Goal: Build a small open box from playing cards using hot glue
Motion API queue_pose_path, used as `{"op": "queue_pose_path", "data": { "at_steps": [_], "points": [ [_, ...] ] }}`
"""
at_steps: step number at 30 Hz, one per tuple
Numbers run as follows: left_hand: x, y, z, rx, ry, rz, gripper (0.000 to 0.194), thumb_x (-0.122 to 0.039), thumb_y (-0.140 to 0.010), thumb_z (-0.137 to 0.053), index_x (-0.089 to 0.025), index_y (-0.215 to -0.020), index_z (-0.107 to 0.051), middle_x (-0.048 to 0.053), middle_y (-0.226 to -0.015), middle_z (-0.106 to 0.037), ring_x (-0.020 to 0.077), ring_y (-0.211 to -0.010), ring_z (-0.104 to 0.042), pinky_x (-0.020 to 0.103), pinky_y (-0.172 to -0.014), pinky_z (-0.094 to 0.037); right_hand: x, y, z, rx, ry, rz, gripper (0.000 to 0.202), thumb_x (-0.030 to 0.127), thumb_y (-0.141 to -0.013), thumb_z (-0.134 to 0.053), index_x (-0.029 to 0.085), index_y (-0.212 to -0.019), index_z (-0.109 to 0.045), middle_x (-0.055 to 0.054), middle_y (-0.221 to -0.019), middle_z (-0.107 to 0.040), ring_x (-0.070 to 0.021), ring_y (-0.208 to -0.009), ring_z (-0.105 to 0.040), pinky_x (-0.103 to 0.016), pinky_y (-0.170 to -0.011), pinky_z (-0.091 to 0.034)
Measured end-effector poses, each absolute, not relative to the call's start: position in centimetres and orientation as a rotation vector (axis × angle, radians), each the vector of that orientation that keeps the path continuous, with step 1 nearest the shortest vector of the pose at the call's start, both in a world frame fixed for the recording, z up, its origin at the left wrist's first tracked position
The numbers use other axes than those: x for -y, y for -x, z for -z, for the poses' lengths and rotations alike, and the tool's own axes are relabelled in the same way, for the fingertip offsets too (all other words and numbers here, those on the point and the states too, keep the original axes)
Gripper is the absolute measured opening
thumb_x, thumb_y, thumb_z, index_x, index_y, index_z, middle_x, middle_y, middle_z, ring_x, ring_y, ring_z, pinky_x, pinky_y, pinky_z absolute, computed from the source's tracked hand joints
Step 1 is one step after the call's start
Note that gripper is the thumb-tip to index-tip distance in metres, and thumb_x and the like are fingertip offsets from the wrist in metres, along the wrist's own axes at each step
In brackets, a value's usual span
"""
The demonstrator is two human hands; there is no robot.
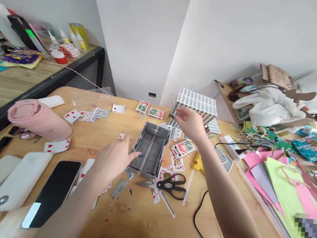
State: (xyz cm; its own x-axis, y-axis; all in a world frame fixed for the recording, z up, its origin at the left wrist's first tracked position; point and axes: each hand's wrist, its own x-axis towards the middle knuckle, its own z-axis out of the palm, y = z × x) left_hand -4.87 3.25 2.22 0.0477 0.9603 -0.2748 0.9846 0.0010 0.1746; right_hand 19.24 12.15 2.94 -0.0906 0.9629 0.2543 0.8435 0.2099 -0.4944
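Observation:
A tray-like box made of grey playing cards (150,148) lies in the middle of the table. My left hand (114,157) is at the box's left edge, thumb stretched out over it and fingers apart; nothing shows in it. My right hand (187,122) is above and right of the box, beside a stacked block of cards (198,102); its fingers are bent near the block's left side, and whether they hold anything is unclear. Black scissors (169,186) lie in front of the box. A red and green card pack (183,148) sits to its right.
A yellow glue gun (198,163) with a black cable lies right of the scissors. Two card packs (149,110) stand at the back edge. On the left are a pink rolled bundle (40,119), a phone (53,193) and a white power bank (19,180). Coloured paper (277,183) lies right.

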Motion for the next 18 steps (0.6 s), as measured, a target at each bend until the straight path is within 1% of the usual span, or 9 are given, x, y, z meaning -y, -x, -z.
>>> {"op": "queue_pose_path", "data": {
  "at_steps": [2,4,6,8,9,10,13,16,18],
  "points": [
    [-4.9,5.5,-2.4,-1.954,-2.011,-0.178,0.051,-0.046,-0.088,-0.044,-0.015,-0.127,-0.051,0.016,-0.114,-0.067,0.0315,-0.1,-0.064,0.041,-0.079,-0.05,-8.4,-23.4,-1.7,1.705,2.006,-0.266,0.029,0.039,-0.082,-0.051,0.019,-0.097,-0.066,-0.005,-0.085,-0.069,-0.0203,-0.079,-0.063,-0.032,-0.073,-0.045],
    [-7.5,5.6,-2.0,-1.801,-2.047,-0.435,0.038,-0.036,-0.09,-0.041,-0.018,-0.12,-0.057,0.01,-0.116,-0.067,0.0242,-0.106,-0.062,0.036,-0.089,-0.047,-4.0,-27.2,0.8,1.515,2.274,-0.291,0.03,0.041,-0.079,-0.052,0.018,-0.091,-0.066,-0.008,-0.082,-0.069,-0.0225,-0.076,-0.064,-0.034,-0.07,-0.046],
    [-10.4,5.1,-1.2,-1.593,-2.158,-0.55,0.033,-0.032,-0.087,-0.046,-0.02,-0.114,-0.06,0.006,-0.121,-0.065,0.0204,-0.111,-0.059,0.034,-0.096,-0.044,0.0,-29.9,3.8,1.339,2.431,-0.343,0.034,0.042,-0.077,-0.051,0.016,-0.095,-0.065,-0.01,-0.086,-0.069,-0.0251,-0.081,-0.064,-0.036,-0.072,-0.047],
    [-13.1,4.0,-0.3,-1.375,-2.296,-0.514,0.037,-0.028,-0.082,-0.053,-0.02,-0.117,-0.06,0.005,-0.13,-0.059,0.0201,-0.118,-0.054,0.034,-0.101,-0.039,3.1,-31.4,6.5,1.251,2.547,-0.257,0.047,0.046,-0.075,-0.054,0.012,-0.106,-0.062,-0.015,-0.097,-0.067,-0.0295,-0.092,-0.063,-0.04,-0.078,-0.048],
    [-14.0,3.5,0.2,-1.293,-2.315,-0.43,0.038,-0.026,-0.081,-0.053,-0.021,-0.118,-0.059,0.004,-0.13,-0.059,0.0195,-0.118,-0.054,0.033,-0.1,-0.04,4.1,-31.7,7.5,1.263,2.604,-0.214,0.053,0.047,-0.072,-0.057,0.012,-0.111,-0.061,-0.017,-0.103,-0.065,-0.0319,-0.098,-0.061,-0.043,-0.081,-0.047],
    [-14.8,3.0,0.6,-1.265,-2.308,-0.33,0.037,-0.023,-0.081,-0.052,-0.024,-0.116,-0.061,0.002,-0.125,-0.063,0.0185,-0.112,-0.058,0.031,-0.094,-0.044,4.8,-31.9,8.3,1.33,2.621,-0.184,0.056,0.045,-0.071,-0.058,0.013,-0.117,-0.058,-0.018,-0.111,-0.063,-0.0331,-0.104,-0.058,-0.044,-0.084,-0.046],
    [-15.3,2.8,1.1,-1.364,-2.35,-0.194,0.03,-0.022,-0.084,-0.044,-0.026,-0.102,-0.068,0.002,-0.103,-0.072,0.0194,-0.092,-0.065,0.03,-0.078,-0.047,4.7,-31.4,9.5,1.603,2.57,-0.156,0.055,0.029,-0.075,-0.054,0.021,-0.129,-0.049,-0.013,-0.129,-0.055,-0.0312,-0.118,-0.05,-0.044,-0.088,-0.044],
    [-14.2,4.0,1.1,-1.497,-2.372,-0.181,0.028,-0.027,-0.084,-0.043,-0.025,-0.09,-0.07,0.005,-0.087,-0.073,0.0223,-0.08,-0.065,0.031,-0.068,-0.045,2.8,-30.6,9.7,1.876,2.475,-0.132,0.057,0.012,-0.076,-0.046,0.021,-0.132,-0.046,-0.012,-0.134,-0.053,-0.0279,-0.124,-0.045,-0.042,-0.091,-0.042],
    [-13.4,4.9,0.9,-1.537,-2.369,-0.171,0.026,-0.028,-0.083,-0.045,-0.025,-0.089,-0.07,0.005,-0.084,-0.073,0.0224,-0.077,-0.065,0.031,-0.066,-0.044,1.5,-30.3,9.8,1.992,2.436,-0.119,0.057,0.007,-0.075,-0.045,0.018,-0.131,-0.046,-0.013,-0.131,-0.054,-0.0275,-0.122,-0.046,-0.04,-0.092,-0.041]
  ]
}}
